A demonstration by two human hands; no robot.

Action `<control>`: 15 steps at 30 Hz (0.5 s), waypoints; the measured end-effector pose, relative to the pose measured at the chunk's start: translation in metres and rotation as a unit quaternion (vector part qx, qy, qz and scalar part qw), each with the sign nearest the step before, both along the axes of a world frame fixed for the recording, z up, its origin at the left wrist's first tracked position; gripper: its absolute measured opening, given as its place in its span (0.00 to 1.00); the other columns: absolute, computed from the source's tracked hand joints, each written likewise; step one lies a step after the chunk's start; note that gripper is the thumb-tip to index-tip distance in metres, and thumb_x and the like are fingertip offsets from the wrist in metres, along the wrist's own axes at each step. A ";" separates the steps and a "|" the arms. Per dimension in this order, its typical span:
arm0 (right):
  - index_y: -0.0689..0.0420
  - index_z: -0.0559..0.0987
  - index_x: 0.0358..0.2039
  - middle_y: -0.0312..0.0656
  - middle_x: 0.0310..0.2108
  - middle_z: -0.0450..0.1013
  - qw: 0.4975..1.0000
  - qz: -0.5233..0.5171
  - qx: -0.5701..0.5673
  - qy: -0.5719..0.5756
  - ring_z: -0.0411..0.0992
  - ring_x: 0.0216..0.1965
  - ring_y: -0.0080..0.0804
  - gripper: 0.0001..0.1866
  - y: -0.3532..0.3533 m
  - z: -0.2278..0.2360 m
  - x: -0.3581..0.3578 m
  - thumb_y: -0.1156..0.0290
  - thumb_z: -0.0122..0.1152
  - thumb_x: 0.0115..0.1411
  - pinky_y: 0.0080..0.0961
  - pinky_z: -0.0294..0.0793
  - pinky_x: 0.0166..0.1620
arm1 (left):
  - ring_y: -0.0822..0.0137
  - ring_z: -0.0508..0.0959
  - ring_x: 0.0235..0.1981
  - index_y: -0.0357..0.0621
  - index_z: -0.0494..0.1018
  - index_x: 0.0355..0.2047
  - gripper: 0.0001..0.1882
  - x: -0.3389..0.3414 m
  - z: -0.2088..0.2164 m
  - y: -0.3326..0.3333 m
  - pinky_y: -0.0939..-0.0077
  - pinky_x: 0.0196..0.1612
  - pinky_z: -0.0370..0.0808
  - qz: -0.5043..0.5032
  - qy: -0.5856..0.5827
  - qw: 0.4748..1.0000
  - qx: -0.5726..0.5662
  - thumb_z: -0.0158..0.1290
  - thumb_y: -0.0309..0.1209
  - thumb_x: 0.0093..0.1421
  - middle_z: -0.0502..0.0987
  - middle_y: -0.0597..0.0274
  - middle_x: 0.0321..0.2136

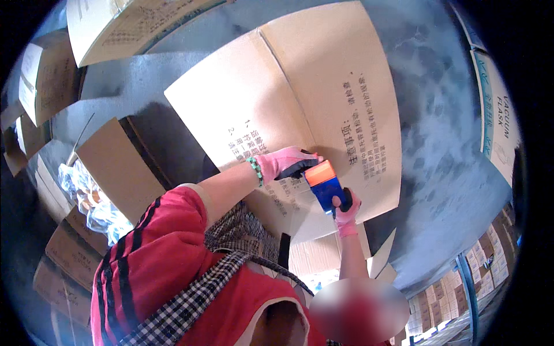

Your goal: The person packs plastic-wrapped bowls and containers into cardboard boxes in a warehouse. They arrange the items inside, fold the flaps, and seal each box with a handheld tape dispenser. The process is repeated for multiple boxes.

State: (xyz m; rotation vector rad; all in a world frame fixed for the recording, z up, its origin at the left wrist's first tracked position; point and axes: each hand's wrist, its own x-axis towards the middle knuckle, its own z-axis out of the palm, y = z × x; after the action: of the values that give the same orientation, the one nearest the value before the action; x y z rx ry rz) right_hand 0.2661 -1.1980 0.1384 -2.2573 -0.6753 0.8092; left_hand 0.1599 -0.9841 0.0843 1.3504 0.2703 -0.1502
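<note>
A large cardboard box [340,75] with black printing lies in front of me, a seam running down its top face toward my hands. My right hand [347,212], in a pink and black glove, is wrapped round a blue tape dispenser [326,192] with an orange end. The dispenser rests on or just over the box, near the lower end of the seam. My left hand [288,164], gloved likewise, lies on the box beside the orange end, fingers stretched toward it. Whether those fingertips touch the dispenser or any tape is hidden.
Open cardboard boxes [118,167] and clear plastic wrapping [95,202] are at my left. Another box [133,29] stands at the far left. A printed carton [493,109] is at the right edge. Stacked cartons [456,294] stand behind a blue post [466,288] at lower right.
</note>
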 end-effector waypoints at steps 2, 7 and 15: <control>0.59 0.66 0.14 0.45 0.12 0.61 0.999 0.013 -0.020 0.027 0.62 0.15 0.40 0.28 -0.004 0.001 0.003 0.43 0.58 0.38 0.31 0.59 0.20 | 0.75 0.70 0.29 0.37 0.69 0.26 0.13 -0.003 -0.008 -0.016 0.78 0.32 0.68 0.078 0.007 0.993 -0.091 0.46 0.36 0.55 0.71 0.67 0.25; 0.60 0.67 0.17 0.43 0.11 0.60 1.000 0.021 0.005 -0.007 0.60 0.14 0.38 0.27 -0.007 -0.003 0.001 0.45 0.59 0.39 0.28 0.59 0.20 | 0.76 0.71 0.25 0.33 0.69 0.28 0.09 0.006 0.009 -0.025 0.82 0.29 0.69 0.174 0.305 0.813 -0.464 0.47 0.29 0.54 0.73 0.65 0.25; 0.59 0.67 0.16 0.44 0.12 0.62 1.000 0.000 0.003 0.020 0.62 0.15 0.36 0.25 0.007 0.007 0.005 0.48 0.60 0.40 0.26 0.60 0.22 | 0.80 0.69 0.24 0.36 0.71 0.29 0.11 0.019 -0.002 -0.024 0.82 0.27 0.67 0.095 0.311 0.894 -0.307 0.49 0.33 0.53 0.72 0.69 0.23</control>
State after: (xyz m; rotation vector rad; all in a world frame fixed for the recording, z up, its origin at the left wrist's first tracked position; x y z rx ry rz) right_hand 0.2709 -1.1913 0.1451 -2.2302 -0.6578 0.8489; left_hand 0.1786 -1.0077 0.0819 0.6052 0.8192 -0.4644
